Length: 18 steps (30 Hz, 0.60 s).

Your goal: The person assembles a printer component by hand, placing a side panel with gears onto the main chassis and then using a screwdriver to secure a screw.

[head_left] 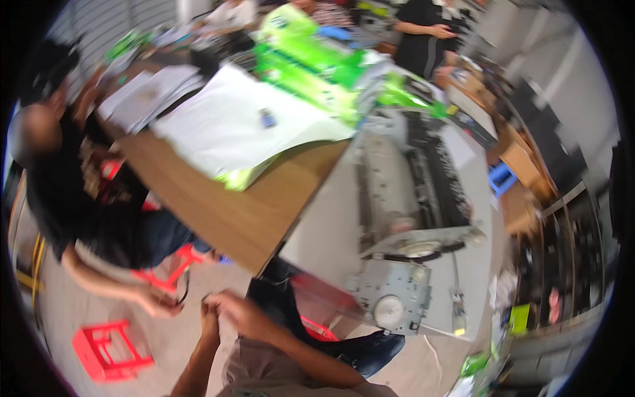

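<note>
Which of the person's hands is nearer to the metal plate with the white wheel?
Right. The right hand is to the left of the metal plate; the left hand is farther left, beyond the right.

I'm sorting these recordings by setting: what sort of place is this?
Probably a repair or dismantling workshop: an opened machine with exposed inner parts lies on the grey table, a metal plate bearing a white disc is near it, and loaded shelves stand at the right.

grey-brown top (261, 370) | dark navy trousers (276, 311) | bare forearms (321, 360) | bare left hand (210, 319), right hand (246, 316)
</note>
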### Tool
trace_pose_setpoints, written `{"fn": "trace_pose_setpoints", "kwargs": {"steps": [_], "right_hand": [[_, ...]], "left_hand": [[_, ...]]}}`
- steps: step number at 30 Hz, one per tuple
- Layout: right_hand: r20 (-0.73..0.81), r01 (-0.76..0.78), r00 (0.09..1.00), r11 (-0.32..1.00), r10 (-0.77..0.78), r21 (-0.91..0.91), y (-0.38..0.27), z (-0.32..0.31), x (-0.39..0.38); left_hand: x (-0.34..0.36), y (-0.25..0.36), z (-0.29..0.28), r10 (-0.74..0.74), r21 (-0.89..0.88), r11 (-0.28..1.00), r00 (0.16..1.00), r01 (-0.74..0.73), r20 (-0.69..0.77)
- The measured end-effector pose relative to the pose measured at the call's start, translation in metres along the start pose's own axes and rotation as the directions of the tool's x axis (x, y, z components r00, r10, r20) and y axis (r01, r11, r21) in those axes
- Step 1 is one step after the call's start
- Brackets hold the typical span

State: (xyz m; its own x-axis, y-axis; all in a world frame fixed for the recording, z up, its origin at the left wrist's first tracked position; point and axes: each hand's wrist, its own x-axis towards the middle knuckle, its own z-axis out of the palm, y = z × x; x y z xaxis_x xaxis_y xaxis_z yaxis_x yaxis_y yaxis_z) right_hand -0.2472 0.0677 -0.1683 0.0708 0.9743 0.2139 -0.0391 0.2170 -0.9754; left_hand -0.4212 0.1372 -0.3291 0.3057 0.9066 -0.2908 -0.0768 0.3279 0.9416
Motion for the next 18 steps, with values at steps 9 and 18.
{"fn": "trace_pose_setpoints", "kwargs": {"steps": [9,18], "right_hand": [[0.091,0.074,0.991,0.968,-0.098,0.241,-0.186,-0.024,-0.022],[-0.677,0.449,0.62,0.887,-0.397,-0.109,-0.254,-0.122,-0.139]], "left_hand": [[-0.018,0.039,0.055,0.216,0.224,0.939,0.955,-0.26,0.203],[-0.08,0.171,0.193,0.544,0.23,0.6,0.601,-0.766,0.586]]}}
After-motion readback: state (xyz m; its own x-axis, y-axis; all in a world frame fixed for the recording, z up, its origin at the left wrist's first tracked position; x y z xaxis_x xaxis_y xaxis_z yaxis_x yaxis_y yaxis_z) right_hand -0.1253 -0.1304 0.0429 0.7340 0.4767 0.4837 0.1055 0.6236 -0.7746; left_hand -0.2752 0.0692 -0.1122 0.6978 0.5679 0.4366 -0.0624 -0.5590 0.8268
